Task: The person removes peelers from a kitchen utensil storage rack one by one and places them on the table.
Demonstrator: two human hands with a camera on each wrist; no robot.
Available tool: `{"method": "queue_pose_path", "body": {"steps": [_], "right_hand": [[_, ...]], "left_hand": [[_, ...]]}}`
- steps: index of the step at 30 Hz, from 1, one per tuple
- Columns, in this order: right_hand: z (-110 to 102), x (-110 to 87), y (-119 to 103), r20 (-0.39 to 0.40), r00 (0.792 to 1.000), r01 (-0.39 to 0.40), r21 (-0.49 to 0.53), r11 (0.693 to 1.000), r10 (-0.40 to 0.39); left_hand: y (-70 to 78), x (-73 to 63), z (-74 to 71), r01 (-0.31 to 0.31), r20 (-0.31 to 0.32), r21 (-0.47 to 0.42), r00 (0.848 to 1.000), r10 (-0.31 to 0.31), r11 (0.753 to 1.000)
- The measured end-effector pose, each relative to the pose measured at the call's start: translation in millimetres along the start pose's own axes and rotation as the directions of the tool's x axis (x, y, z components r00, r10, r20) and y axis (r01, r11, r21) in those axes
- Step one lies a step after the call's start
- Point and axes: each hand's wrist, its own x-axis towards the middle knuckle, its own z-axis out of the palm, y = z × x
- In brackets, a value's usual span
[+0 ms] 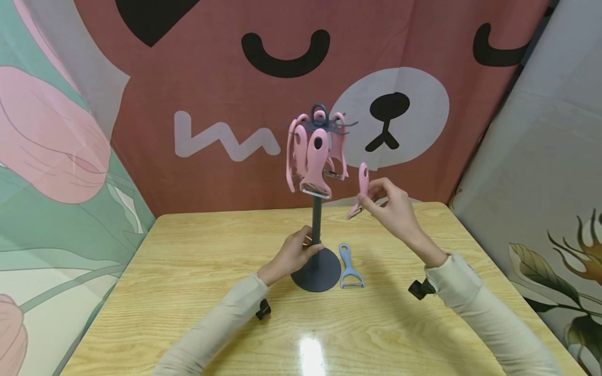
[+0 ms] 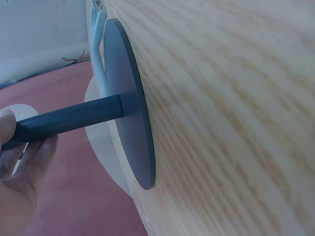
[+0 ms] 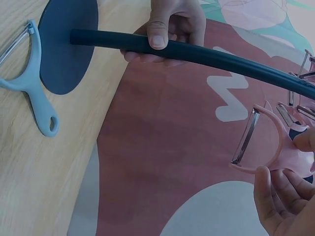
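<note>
My left hand [image 1: 292,255] grips the dark pole [image 1: 317,216] of a stand low down, just over its round base [image 1: 316,279]. Thumb and fingers wrap the pole in the right wrist view. Several pink peelers [image 1: 316,162] hang by their handle holes from hooks at the stand's top. To the right of them, my right hand [image 1: 397,209] pinches another pink peeler [image 1: 363,177] in the air, handle end up, blade tilted down. Its metal blade [image 3: 246,136] shows in the right wrist view. A blue peeler [image 1: 346,258] lies on the table close beside the base.
The stand is on a wood-grain table [image 1: 211,292]. Bare hooks [image 1: 350,124] stick out at the stand's upper right. A red cloth [image 1: 226,94] with a printed animal face hangs behind the table, and patterned cloths hang at both sides.
</note>
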Motion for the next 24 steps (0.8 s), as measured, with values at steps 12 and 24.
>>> {"method": "queue_pose_path", "body": {"steps": [12,24], "right_hand": [[1.6,-3.6,6.0,0.039,0.999,-0.035,-0.057,0.998,0.037],[4.0,-5.7,11.0,0.076,0.995,-0.052,-0.080,0.995,0.058]], "left_hand": [[0.1,-0.5,0.0,-0.004,0.002,0.008,1.000,0.004,1.000],[-0.7,-0.1,0.0,-0.008,0.002,0.011,1.000,0.008,1.000]]}}
